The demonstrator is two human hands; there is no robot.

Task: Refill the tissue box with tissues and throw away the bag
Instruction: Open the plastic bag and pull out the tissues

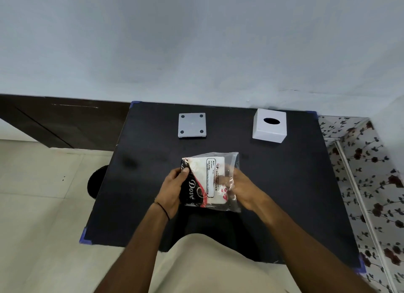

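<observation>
Both forearms reach in from the bottom edge, over a lap in pale trousers (209, 268), and meet at the tissue bag (209, 181), which is held just above the near middle of the black table (284, 183). That bag is clear plastic with a white stack of tissues inside, a white printed label along its middle and a black-and-red printed panel on its left side. Its far end stands open and loose.

Gripping the bag's left edge, the left hand (173, 188) has its thumb pressed on top of the black panel and its fingers curled beneath; a thin dark band circles that wrist. At the bag's right side, the right hand (241, 188) has its fingers behind the clear plastic; they are blurred, so it seems to be pinching the film, though the exact hold is hard to make out.

Farther back on the table, the white tissue box (269, 126) stands upright at the right, its dark oval slot facing up. Well apart to its left lies the grey base plate (192, 125), flat, with four dark round pads at its corners. Blue corner guards (313, 113) cap the table's corners. Beyond it rises a pale wall, with floral-patterned fabric (376, 183) to the right.
</observation>
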